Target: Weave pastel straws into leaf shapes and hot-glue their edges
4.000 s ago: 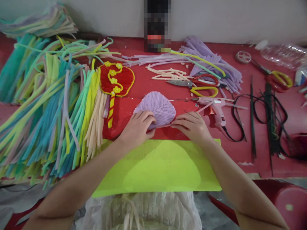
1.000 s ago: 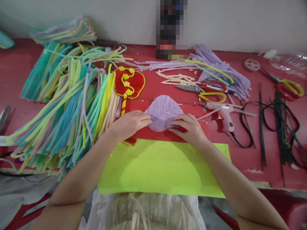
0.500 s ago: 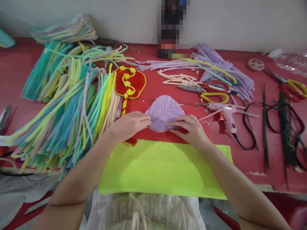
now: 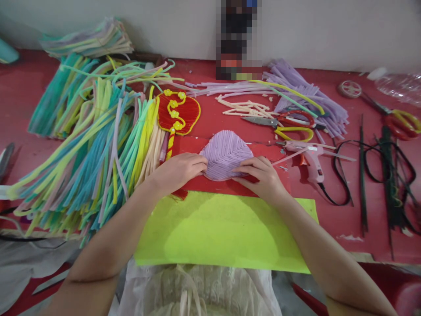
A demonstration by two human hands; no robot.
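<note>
Holding purple panel [image 4: 226, 153] between fingers [image 4: 198, 165]: left hand [image 4: 184, 169] nearly closed, right hand [image 4: 261, 175] slightly parted; glue gun [image 4: 315, 161] lying rightward.

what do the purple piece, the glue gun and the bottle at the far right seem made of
Purple piece: probably fuzzy chenille, matte, judging by its soft-looking ridges set side by side. Glue gun: likely hard plastic, with a smooth pink shell. Bottle: apparently thin clear plastic, see-through with glossy highlights.
</note>
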